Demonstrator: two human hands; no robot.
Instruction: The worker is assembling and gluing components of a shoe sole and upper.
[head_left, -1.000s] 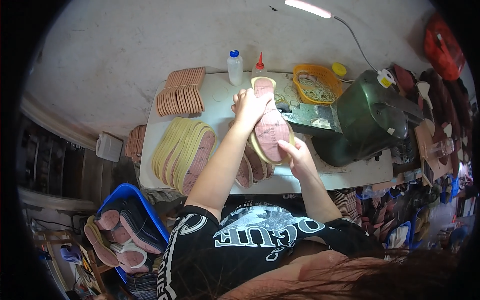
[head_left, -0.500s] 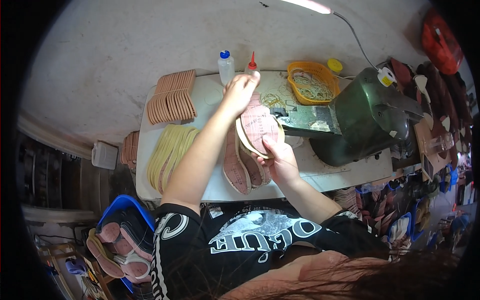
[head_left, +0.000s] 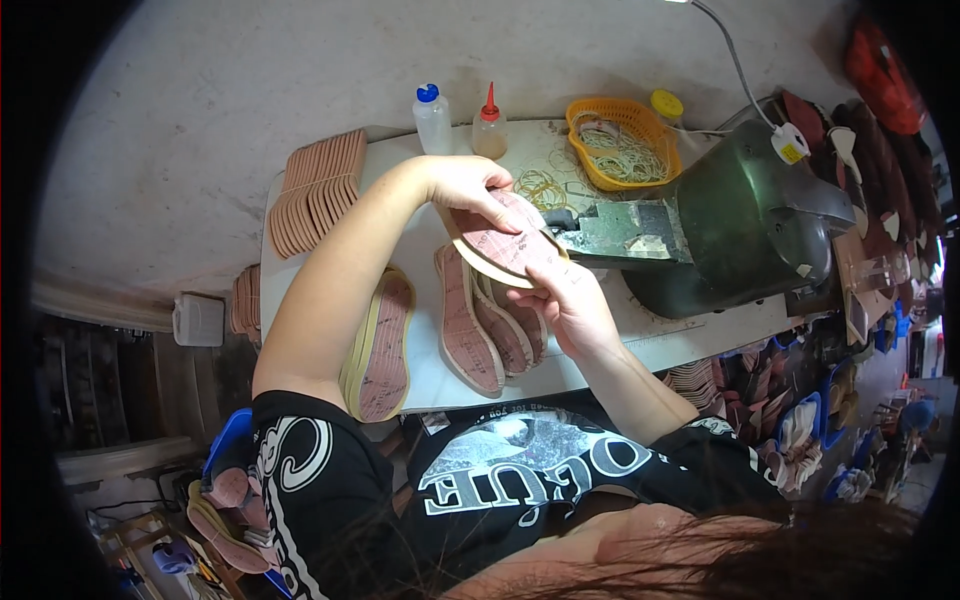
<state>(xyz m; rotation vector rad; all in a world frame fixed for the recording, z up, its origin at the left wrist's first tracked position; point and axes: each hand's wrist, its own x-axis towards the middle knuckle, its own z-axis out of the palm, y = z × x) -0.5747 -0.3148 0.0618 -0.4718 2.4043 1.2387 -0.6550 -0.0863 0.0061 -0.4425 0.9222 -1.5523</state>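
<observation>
A pink insole (head_left: 487,246) with a pale yellow edge is held between my two hands, its rim against the front end of a green sewing-type machine's arm (head_left: 625,232). My left hand (head_left: 468,188) grips its far end, wrist bent, thumb lying on the pink face. On its near right end my right hand (head_left: 572,308) presses with the thumb on top and fingers curled beneath. Several pink insoles (head_left: 470,335) lie overlapping on the table just below. Left of these, partly behind my left forearm, rests a pile of yellow-edged insoles (head_left: 385,355).
A tan stack of soles (head_left: 316,195) stands at the table's far left. Behind my hands are a blue-capped bottle (head_left: 432,122), a red-tipped bottle (head_left: 490,132) and a yellow basket (head_left: 622,150) of rubber bands. The green machine body (head_left: 740,225) fills the right side.
The insole has turned against the machine, its far end swinging left and nearer. My left hand has come down and bent round it, elbow moving left. My right hand has kept its hold.
</observation>
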